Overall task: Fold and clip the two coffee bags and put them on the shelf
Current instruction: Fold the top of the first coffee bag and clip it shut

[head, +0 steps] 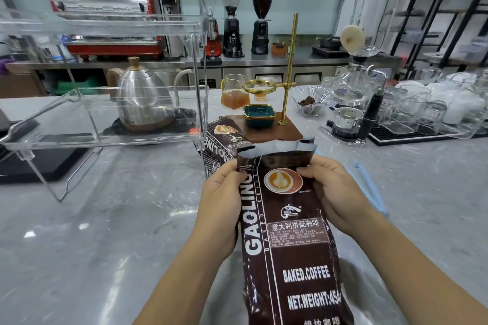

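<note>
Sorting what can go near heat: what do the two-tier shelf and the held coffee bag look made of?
Clear two-tier shelf: likely acrylic or similar plastic, since it is see-through with glossy edges, on thin metal-looking legs. Dark brown coffee bag: glossy printed film, apparently foil-lined, judging by the silvery inside at its open, crinkled top.

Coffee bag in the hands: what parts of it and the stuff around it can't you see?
- Held coffee bag, head view: bottom cut off by the picture's lower edge; inside hidden by its upright top.
- Second coffee bag: partly hidden behind the held bag and the left hand.
- Blue clip: partly behind the right hand.
</note>
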